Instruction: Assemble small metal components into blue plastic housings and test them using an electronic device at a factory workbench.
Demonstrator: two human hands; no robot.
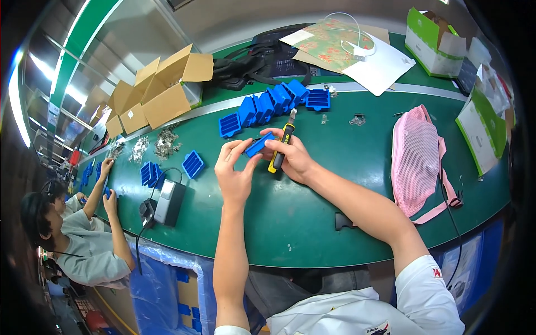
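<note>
White short-sleeved shirt (329, 316) — small red mark (437, 273) on the right sleeve (423, 287), dark-and-red emblem (378, 329) on the front — and dark grey trousers (304, 282); left hand (234, 174) and right hand (296, 159) bare.

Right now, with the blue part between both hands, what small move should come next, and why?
Probably let the left hand take the blue part alone: the right hand shares that hold while also gripping the yellow-and-black tool, whose metal tip points away from the part.
</note>
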